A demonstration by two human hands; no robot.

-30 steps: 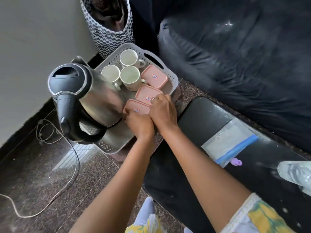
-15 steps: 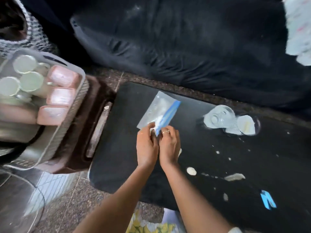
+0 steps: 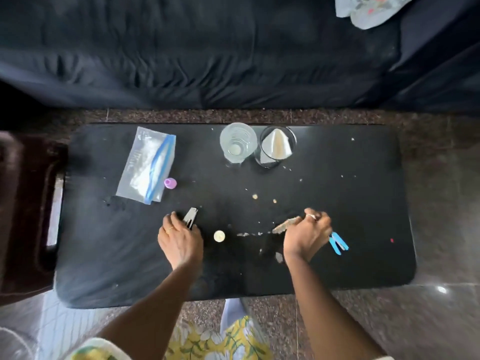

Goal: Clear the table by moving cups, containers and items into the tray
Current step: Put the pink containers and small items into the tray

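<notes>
- Cups and small items are spread over the black table (image 3: 350, 190). The tray itself is not in this view.
- Your left hand (image 3: 180, 241), near and left of centre, has its fingers curled onto one end of a small metal clipper (image 3: 191, 220). It looks stiff, light and slick, so pinch it across its flat sides.
- Your right hand (image 3: 306, 235), near and right of centre, pinches a tan scrap (image 3: 285, 226). Blur hides what it is, possibly paper or a wrapper, and it will likely be flimsy.
- The blue clip (image 3: 337, 242) lies just right of that hand. It is light hard plastic, best taken by its two legs.
- The pale round disc (image 3: 219, 236) sits flat between your hands. It is thin, so slide it or lift it by its edge.
- The clear glass cup (image 3: 237, 142) stands upright at the far side, just beside the dark mesh cup (image 3: 275, 149). It is fragile and smooth, so wrap your hand around its wall rather than the rim.
- The mesh cup holds a white cone (image 3: 276, 144), which is loose and may tip out, so keep the cup level.
- The zip bag (image 3: 146, 165) lies far left, soft and slippery. Grip it at the blue seal.
- The purple cap (image 3: 170, 183) rests against the bag's right edge. It is tiny and could roll.
</notes>
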